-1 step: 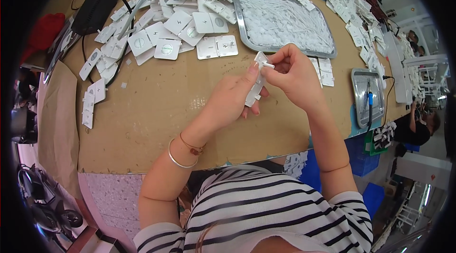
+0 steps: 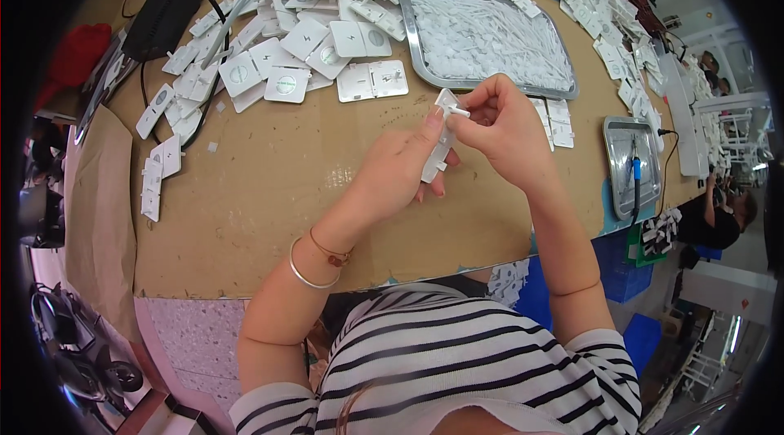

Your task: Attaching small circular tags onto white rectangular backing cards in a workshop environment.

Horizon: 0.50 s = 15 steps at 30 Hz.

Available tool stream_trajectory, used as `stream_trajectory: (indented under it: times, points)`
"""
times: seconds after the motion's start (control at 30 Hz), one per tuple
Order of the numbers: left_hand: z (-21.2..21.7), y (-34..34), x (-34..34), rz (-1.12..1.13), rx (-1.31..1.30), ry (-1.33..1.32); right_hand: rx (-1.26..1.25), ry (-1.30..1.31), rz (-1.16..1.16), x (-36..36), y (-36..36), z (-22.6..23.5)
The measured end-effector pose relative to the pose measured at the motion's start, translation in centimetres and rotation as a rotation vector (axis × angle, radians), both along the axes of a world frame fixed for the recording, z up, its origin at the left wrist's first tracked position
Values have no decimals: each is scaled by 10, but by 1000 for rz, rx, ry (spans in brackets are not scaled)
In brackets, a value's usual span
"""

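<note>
Over the desk (image 2: 269, 190) our left hand (image 2: 392, 169) grips a white plate (image 2: 438, 141) upright while our right hand (image 2: 498, 124) pinches a small clip (image 2: 457, 111) at its top edge. We judge the work far from over: loose plates (image 2: 286, 67) crowd the desk, and the tray (image 2: 563, 90) is heaped with clips.

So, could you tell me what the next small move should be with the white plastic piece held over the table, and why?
Probably press the small white insert down into the white plastic piece. The right hand pinches the insert right at the piece's top end, while the left hand braces the piece from below, above the cardboard-covered table. Whether it is already seated cannot be told.
</note>
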State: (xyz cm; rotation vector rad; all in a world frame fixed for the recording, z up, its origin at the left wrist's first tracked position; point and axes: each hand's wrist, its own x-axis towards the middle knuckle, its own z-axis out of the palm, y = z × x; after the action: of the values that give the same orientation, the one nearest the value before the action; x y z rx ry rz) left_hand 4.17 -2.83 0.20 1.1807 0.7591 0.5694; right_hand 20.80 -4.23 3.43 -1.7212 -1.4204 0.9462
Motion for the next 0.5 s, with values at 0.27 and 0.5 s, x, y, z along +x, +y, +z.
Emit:
stream_trajectory:
  times: [0.27,0.5]
  points:
    - [-23,-4,14,102,435,160,80,-19,1,13,-11,-2]
    - [-19,7,55,52,881,670,102,-155,-92,61,-20,-4]
